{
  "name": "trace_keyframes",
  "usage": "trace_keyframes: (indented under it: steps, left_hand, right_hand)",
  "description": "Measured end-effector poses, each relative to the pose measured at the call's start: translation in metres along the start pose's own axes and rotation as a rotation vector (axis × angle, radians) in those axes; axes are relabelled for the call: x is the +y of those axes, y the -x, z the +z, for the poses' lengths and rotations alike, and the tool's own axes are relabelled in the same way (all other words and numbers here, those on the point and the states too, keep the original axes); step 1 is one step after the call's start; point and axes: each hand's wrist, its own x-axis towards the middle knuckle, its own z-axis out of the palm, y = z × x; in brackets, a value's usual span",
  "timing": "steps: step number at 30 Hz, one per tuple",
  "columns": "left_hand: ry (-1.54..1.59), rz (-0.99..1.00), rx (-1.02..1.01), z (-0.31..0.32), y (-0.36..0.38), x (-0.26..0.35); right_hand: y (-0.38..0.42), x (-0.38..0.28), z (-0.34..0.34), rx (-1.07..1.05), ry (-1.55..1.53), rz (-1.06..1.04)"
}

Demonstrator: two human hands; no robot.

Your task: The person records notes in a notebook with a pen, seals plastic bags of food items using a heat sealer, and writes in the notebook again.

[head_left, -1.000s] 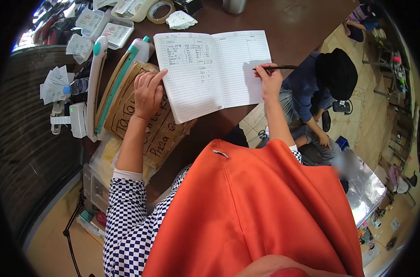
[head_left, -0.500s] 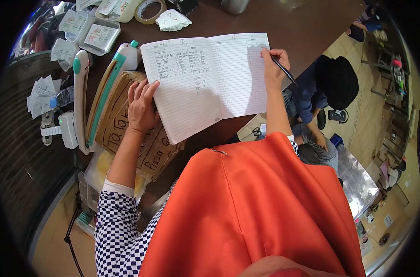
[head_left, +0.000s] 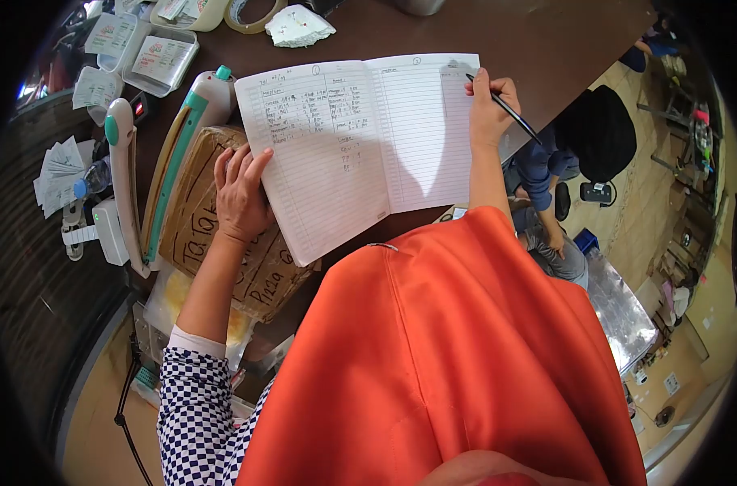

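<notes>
An open lined notebook lies tilted across the table, with handwriting filling the upper part of its left page. On the right page there are only a few words near the top. My right hand is closed around a dark pen, its tip by the upper right of that page. My left hand rests with fingers apart at the notebook's left edge, over a cardboard box marked in black lettering that includes "Pizza". Its fingertips touch or nearly touch the page edge.
A white-and-green bag sealer stands left of the box. Plastic tubs with printed cards, a tape roll and crumpled white paper sit at the back. A seated person in dark clothes is beyond the table's right edge.
My right hand and the pen have shifted slightly right, and the pen tip now shows. The view has shifted a little. My left hand stays by the notebook's edge.
</notes>
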Motion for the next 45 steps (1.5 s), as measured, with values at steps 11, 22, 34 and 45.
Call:
trace_keyframes:
  steps: [11, 22, 34, 45]
  left_hand:
    - [0.000, -0.011, -0.016, 0.000, 0.000, 0.001]
    - [-0.006, -0.007, -0.013, 0.001, 0.000, 0.000]
    - [-0.005, -0.014, -0.026, 0.000, 0.000, 0.000]
    - [0.001, -0.021, -0.025, 0.001, 0.002, 0.000]
  right_hand:
    - [-0.001, 0.008, 0.000, -0.002, 0.097, -0.046]
    - [-0.003, 0.019, 0.002, 0.006, 0.243, -0.137]
    - [-0.004, 0.026, 0.002, 0.024, 0.298, -0.184]
    - [-0.003, 0.022, 0.000, 0.029, 0.336, -0.247]
